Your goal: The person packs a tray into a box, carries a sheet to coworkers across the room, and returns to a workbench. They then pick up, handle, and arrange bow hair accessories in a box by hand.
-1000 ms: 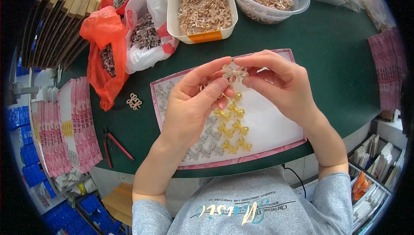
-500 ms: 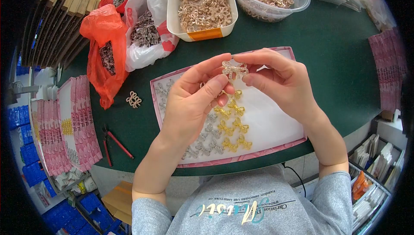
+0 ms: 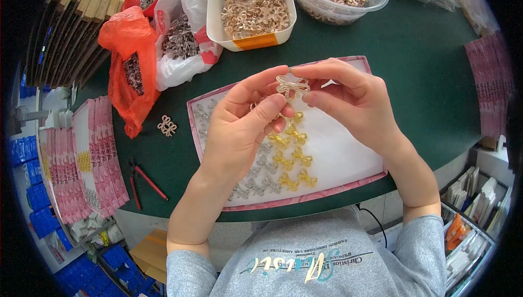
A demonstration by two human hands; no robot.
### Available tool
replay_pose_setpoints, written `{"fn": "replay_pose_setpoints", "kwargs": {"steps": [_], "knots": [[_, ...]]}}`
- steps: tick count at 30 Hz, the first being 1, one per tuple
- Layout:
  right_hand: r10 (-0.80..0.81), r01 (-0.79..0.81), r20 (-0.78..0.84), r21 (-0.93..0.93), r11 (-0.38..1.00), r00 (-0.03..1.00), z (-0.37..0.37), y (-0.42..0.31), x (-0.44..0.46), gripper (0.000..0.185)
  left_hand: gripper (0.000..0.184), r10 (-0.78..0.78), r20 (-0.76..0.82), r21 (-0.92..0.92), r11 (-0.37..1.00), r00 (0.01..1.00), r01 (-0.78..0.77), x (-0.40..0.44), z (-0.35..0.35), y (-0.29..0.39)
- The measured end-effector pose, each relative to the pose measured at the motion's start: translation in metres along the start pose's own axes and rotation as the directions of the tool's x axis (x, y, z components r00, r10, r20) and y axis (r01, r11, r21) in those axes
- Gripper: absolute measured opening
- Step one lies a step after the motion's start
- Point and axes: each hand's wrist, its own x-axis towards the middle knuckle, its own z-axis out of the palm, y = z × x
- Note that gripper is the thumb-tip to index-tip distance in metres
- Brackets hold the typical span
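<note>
Left hand (image 3: pixel 237 133) and right hand (image 3: pixel 357 98) pinch a pale, openwork metallic bow (image 3: pixel 292 86) above the pink-rimmed white tray (image 3: pixel 343 152); slipping fingertips could drop it there.

- Table (image 3: pixel 430 79): green
- Tray (image 3: pixel 348 187), centre: pink-patterned rim, white inside
- Gold bows (image 3: pixel 295 134), silver bows (image 3: pixel 255 187)
- Bag (image 3: pixel 129 38), 10 o'clock: orange-red
- Shirt (image 3: pixel 381 275), 6 o'clock: mottled grey
</note>
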Motion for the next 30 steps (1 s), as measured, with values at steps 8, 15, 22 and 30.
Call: {"fn": "replay_pose_setpoints", "kwargs": {"steps": [8,15,22,30], "knots": [[-0.026,0.026,0.004,-0.010,1.000,1.000,0.0002,-0.0003,0.0002,0.027,0.031,0.011,0.062,-0.050,0.999,0.998,-0.008,0.0017,-0.0059,-0.0024],[-0.008,0.008,-0.002,0.014,1.000,1.000,0.0004,0.0015,-0.0006,0.028,0.033,0.009,0.026,-0.030,1.000,1.000,-0.009,0.0010,-0.0026,-0.0025],[0.004,-0.003,-0.005,0.034,0.999,1.000,0.0008,0.0014,-0.0007,0.029,0.030,0.007,0.062,-0.073,0.997,0.998,-0.002,0.0010,-0.0050,-0.0011],[0.005,-0.005,-0.005,0.053,0.999,1.000,0.0000,0.0009,-0.0013,0.033,0.029,0.008,0.025,-0.011,1.000,1.000,-0.008,-0.0002,-0.0014,0.0002]]}}
